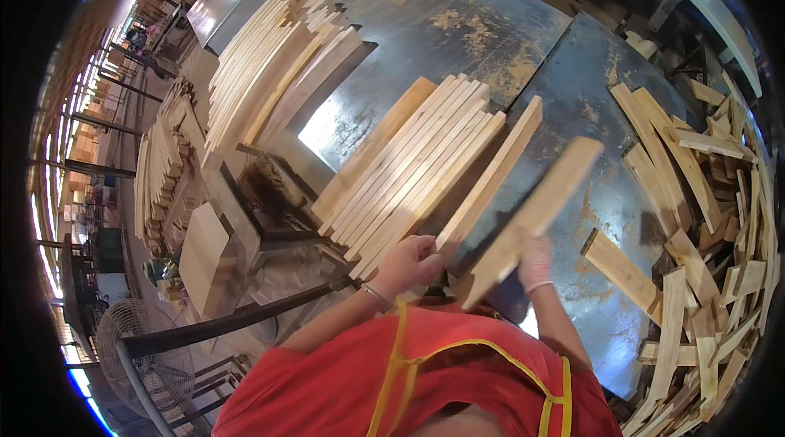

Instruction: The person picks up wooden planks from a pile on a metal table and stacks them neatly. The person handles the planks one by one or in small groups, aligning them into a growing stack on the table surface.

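My right hand (536,261) is closed around the lower edge of a wide wooden board (540,216), which is tilted above the metal table and smeared by motion. To its left, a narrower wooden strip (495,179) stands on edge. My left hand (413,261) has its fingers curled in a pinch at the near end of that strip. Just beyond the left hand lies a row of pale wooden strips (413,159), set side by side with uneven far ends. Both hands seem to wear thin, light gloves.
A taller stack of strips (278,69) stands at the far left of the metal table (409,28). Loose offcuts (703,273) pile up along the right side, with one board (621,269) lying apart. A dark metal bar (237,318) and a fan (147,347) are at lower left.
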Tool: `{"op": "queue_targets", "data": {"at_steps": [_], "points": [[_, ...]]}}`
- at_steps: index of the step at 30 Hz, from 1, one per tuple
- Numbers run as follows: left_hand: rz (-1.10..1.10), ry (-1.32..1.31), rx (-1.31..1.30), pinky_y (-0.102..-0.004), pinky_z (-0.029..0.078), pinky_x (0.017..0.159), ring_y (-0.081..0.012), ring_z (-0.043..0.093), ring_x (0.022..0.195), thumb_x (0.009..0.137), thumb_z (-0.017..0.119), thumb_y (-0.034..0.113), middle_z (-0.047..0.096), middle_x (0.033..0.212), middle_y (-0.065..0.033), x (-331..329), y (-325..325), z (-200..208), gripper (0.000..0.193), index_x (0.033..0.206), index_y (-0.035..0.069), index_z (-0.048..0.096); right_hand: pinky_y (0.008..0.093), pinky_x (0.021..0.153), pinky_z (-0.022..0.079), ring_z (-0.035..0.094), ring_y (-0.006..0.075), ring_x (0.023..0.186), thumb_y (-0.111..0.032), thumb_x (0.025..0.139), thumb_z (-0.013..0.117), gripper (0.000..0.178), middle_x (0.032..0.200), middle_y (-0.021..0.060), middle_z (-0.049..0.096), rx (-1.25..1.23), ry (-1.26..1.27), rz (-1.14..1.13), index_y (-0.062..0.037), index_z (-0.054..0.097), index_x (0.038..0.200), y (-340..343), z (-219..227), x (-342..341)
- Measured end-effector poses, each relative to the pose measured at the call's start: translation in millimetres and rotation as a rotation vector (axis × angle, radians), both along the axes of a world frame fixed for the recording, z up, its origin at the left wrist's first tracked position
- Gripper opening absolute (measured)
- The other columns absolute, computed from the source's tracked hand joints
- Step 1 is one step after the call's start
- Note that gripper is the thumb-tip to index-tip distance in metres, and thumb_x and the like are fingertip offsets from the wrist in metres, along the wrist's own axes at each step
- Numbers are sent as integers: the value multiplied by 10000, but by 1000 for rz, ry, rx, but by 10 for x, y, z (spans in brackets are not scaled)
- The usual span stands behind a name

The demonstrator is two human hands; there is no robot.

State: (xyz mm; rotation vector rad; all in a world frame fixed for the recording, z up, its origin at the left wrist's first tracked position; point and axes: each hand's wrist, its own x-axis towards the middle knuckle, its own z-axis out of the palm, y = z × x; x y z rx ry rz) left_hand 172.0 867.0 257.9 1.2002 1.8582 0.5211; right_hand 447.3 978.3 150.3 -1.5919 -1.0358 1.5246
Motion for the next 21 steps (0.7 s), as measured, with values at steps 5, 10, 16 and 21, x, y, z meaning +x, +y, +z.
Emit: {"op": "queue_targets", "data": {"at_steps": [5, 10, 16, 21], "points": [[-228, 511, 161, -506, 434, 1119, -411, 542, 1313, 850, 769, 387, 574, 1447, -185, -233, -116, 263, 683, 1421, 67, 573, 392, 912, 534, 695, 264, 1005, -525, 950, 722, 762, 1138, 201, 738, -95, -36, 361, 65, 549, 1400, -141, 68, -1358], [-386, 738, 321, -504, 436, 1084, -375, 561, 1279, 868, 761, 355, 627, 1329, -154, -396, -49, -220, 494, 1270, 85, 661, 343, 1042, 511, 667, 284, 1232, -404, 958, 764, 757, 1313, 231, 684, 45, -52, 405, 19, 480, 1518, 159, 366, -602], [-351, 822, 423, -533, 445, 1091, -429, 558, 1311, 849, 792, 366, 612, 1371, -243, -147, -14, -147, 621, 1315, -11, 630, 472, 1159, 411, 592, 325, 1347, -262, 838, 773, 877, 1414, 195, 624, 233, -1529, 642, -132, 377, 1609, 406, 877, 1968], [-653, 606, 635, -554, 383, 1166, -443, 497, 1386, 710, 878, 345, 551, 1468, -242, 773, 343, 134, 829, 1404, 14, 570, 554, 1128, 398, 552, 367, 1350, -221, 811, 760, 765, 1361, 179, 626, -9, -1303, 742, -145, 464, 1512, 368, 922, 2531]]}}
